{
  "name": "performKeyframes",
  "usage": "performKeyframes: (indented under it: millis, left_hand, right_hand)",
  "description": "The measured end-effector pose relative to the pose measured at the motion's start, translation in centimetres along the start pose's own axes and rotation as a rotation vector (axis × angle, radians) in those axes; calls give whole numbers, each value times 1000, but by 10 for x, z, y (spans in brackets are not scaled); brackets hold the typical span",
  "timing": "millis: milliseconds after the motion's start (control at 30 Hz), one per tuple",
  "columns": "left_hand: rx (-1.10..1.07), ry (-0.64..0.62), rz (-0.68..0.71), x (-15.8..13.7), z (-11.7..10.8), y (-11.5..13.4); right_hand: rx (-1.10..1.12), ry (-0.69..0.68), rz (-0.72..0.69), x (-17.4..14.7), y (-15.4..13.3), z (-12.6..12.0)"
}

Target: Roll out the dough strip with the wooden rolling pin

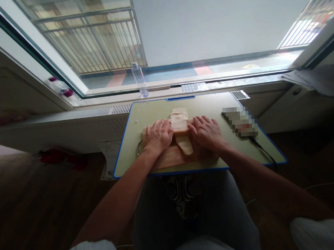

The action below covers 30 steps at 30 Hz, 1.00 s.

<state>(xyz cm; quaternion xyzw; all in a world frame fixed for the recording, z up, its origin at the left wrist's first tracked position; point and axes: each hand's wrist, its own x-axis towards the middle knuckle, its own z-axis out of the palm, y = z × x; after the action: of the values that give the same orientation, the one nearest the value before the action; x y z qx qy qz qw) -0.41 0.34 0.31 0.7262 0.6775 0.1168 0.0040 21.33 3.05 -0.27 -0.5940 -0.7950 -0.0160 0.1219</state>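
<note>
A pale sheet of dough (179, 118) lies on a wooden cutting board (169, 157), with a narrower strip of it reaching toward me. Across the dough, between my hands, shows a short stretch of light wood that looks like a rolling pin (181, 133). My left hand (158, 135) rests palm down over its left end, fingers stretched forward and thumb beside the dough. Over the right end lies my right hand (205, 132), also palm down with fingers extended. Both hands cover most of the pin. A metal ring handle (139, 147) sticks out at the board's left side.
The board stands on a small yellow-green table (129, 153) with a blue edge. At its right lies a blurred-out phone (240, 122) with a black cable (263, 149). A clear bottle (140, 80) stands on the windowsill, near a radiator grille (101, 111). My legs are under the table.
</note>
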Motion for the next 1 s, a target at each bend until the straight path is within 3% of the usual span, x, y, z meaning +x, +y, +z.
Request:
performKeyframes:
  millis: [133,233,433,733,867,1000]
  left_hand:
    - [-6,9,30,-30,-2,2]
    - [0,0,22,-36,-2,3]
    - [-24,-42,-43,7,-1,0]
    - [-70,-258,-139,88,4,-19]
    - [-82,-264,-147,97,7,-23]
    - [-51,-232,-132,83,6,-17]
  right_hand:
    - [17,-20,-4,-26,-4,-5]
    - [13,-33,3,-30,-4,-6]
    - [3,-43,6,11,-1,0]
    - [86,-242,98,98,12,8]
    - [116,-234,148,107,14,11]
    - [93,-210,141,91,11,8]
